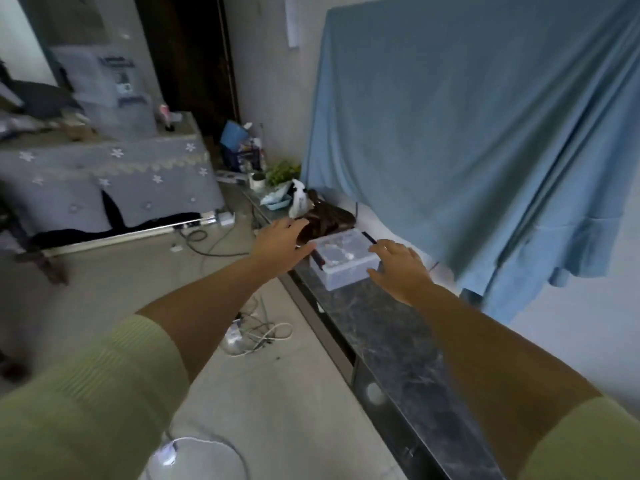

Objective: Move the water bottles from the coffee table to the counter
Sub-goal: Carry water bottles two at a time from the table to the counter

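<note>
No water bottle can be made out in the head view. The worktop (391, 337) is a long, dark, marble-patterned surface running along the wall under a hanging blue cloth (467, 140). On it stands a clear plastic box (341, 259) with a lid and dark side clips. Behind the box lies a dark brown bundle (325, 216), then a white spray bottle (298, 199) and a small green plant (282, 173).

Both arms are extended forward, light green sleeves pushed up the forearms. The left hand (282, 242) is spread flat, palm down, fingers straight, at the left end of the box; it holds nothing. The right hand (398, 268) is spread, fingers loosely extended, at the right end of the box; whether it touches the box cannot be told. White cables (263, 336) lie on the floor.
</note>
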